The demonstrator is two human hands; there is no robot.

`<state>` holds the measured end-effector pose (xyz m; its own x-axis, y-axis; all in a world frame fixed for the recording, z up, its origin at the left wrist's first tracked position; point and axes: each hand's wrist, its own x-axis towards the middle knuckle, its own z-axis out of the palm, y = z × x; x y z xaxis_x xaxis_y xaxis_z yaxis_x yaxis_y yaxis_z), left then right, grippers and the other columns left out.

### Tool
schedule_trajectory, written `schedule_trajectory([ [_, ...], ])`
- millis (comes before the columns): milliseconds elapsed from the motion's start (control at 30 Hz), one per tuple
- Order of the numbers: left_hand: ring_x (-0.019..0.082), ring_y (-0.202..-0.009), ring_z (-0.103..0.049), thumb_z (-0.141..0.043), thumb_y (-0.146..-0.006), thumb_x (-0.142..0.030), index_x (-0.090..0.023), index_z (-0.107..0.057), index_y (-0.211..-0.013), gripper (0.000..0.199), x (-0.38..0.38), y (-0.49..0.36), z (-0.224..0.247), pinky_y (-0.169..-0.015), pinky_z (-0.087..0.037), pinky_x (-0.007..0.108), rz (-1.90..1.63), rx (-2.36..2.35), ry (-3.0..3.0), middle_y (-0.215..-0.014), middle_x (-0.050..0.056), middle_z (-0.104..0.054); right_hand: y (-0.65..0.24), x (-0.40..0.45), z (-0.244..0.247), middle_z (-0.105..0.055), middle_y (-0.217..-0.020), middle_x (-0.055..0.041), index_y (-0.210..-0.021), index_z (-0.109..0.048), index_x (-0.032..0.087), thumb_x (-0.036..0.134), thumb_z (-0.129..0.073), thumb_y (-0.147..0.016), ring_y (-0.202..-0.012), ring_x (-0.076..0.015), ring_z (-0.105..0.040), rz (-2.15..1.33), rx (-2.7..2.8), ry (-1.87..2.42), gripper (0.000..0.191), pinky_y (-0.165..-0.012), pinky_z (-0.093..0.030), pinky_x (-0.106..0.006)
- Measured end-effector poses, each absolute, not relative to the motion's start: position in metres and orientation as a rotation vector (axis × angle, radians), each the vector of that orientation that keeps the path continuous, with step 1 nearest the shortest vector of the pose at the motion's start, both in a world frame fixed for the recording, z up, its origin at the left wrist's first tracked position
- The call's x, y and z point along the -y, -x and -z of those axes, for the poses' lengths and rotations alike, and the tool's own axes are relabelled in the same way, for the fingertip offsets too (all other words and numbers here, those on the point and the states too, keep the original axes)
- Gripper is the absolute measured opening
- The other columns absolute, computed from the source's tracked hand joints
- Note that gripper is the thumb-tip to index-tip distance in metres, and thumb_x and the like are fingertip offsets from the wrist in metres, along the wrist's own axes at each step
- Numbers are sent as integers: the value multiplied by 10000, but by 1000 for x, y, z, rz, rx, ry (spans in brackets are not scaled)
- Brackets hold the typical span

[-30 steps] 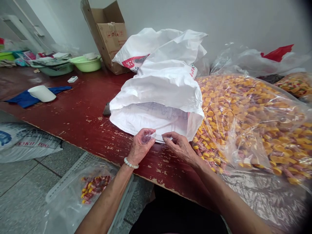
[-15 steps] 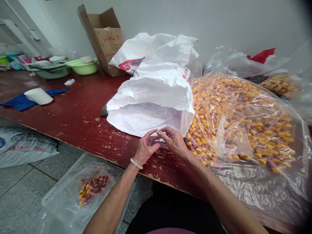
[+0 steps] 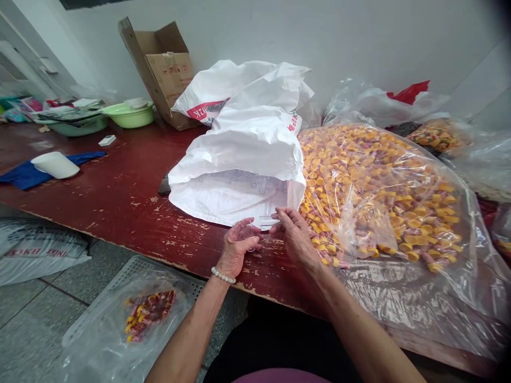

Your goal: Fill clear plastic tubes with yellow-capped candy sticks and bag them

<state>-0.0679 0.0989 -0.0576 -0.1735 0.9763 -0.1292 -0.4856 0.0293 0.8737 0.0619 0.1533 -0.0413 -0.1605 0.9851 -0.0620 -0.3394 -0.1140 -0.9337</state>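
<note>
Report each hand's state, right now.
Left hand: curled loosely around clear plastic pieces; their number cannot be told.
Right hand: closed, thumb and fingertips pinching a clear tube-like piece.

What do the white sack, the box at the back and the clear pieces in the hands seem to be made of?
Sack: probably woven or coated plastic, slightly shiny, judging by its crisp creases.
Box: cardboard, matt and brown, with stiff folded flaps.
Clear pieces: glossy plastic, or perhaps glass; they are see-through with bright edges, which doesn't settle it.
</note>
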Motion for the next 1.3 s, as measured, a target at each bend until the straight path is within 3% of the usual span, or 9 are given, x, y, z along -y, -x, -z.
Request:
schedule_trajectory([
  [133, 204, -909, -626, -764, -590, -139, -171, -619, -1023, 457, -89, 66, 58, -692, -550, 292, -1502, -978, -763, -1027, 57, -663, -62, -135, 45, -643, -887, -4, -937, -541, 212, 393, -708, -697, -711, -131, -652, -1730, 759, 761, 344, -628, -516, -253],
  [200, 215, -971, -615, -757, -599, -134, -186, -614, -1031, 458, -85, 62, 57, -700, -550, 283, -1502, -942, -795, -1175, 67, -618, -59, -124, 48, -654, -943, -32, -964, -533, 213, 385, -692, -718, -855, -165, -652, -1745, 767, 740, 340, -696, -521, -273],
  [300, 233, -1015, -607, -740, -623, -146, -207, -582, -1053, 462, -80, 58, 56, -623, -547, 255, -1495, -923, -836, -1301, 79, -544, -57, -112, 52, -642, -1026, -54, -973, -537, 213, 395, -644, -761, -892, -173, -625, -1677, 914, 785, 299, -685, -522, -279],
  [433, 244, -1013, -615, -748, -604, -157, -207, -546, -1038, 482, -78, 55, 56, -615, -554, 269, -1569, -960, -826, -1157, 87, -632, -61, -102, 58, -607, -1027, -41, -967, -587, 224, 388, -581, -815, -848, -157, -596, -1427, 1225, 858, 224, -652, -519, -269],
  [533, 217, -924, -645, -752, -579, -158, -195, -556, -1013, 477, -81, 52, 56, -674, -558, 304, -1652, -994, -761, -985, 59, -681, -67, -98, 62, -586, -984, -38, -957, -638, 232, 351, -565, -838, -881, -157, -573, -1130, 1422, 938, 184, -727, -505, -283],
  [667, 171, -778, -654, -761, -546, -160, -179, -569, -981, 476, -83, 43, 55, -600, -538, 258, -1675, -1082, -732, -845, 28, -683, -73, -92, 65, -607, -927, -35, -979, -649, 239, 273, -527, -873, -894, -151, -562, -906, 1588, 982, 165, -817, -470, -300],
  [900, 168, -711, -624, -764, -579, -172, -197, -558, -997, 467, -82, 37, 61, -471, -523, 229, -1586, -1219, -863, -860, 30, -654, -144, -74, 53, -599, -946, -52, -964, -615, 225, 200, -503, -857, -905, -158, -566, -580, 1838, 1026, 156, -816, -470, -303],
  [1100, 189, -780, -635, -769, -587, -192, -197, -562, -1000, 462, -78, 37, 72, -515, -539, 241, -1534, -1260, -1026, -878, 44, -650, -272, -105, 66, -624, -878, -75, -886, -606, 183, 181, -409, -846, -836, -193, -578, -97, 1677, 1611, 201, -778, -461, -341],
  [1300, 181, -797, -655, -745, -602, -187, -156, -555, -1025, 464, -67, 9, 57, -654, -558, 272, -1421, -1254, -1156, -907, 63, -663, -280, -140, 87, -592, -910, -136, -947, -599, 165, 320, -489, -832, -860, -258, -553, 6, 1710, 1872, 222, -752, -429, -375],
])
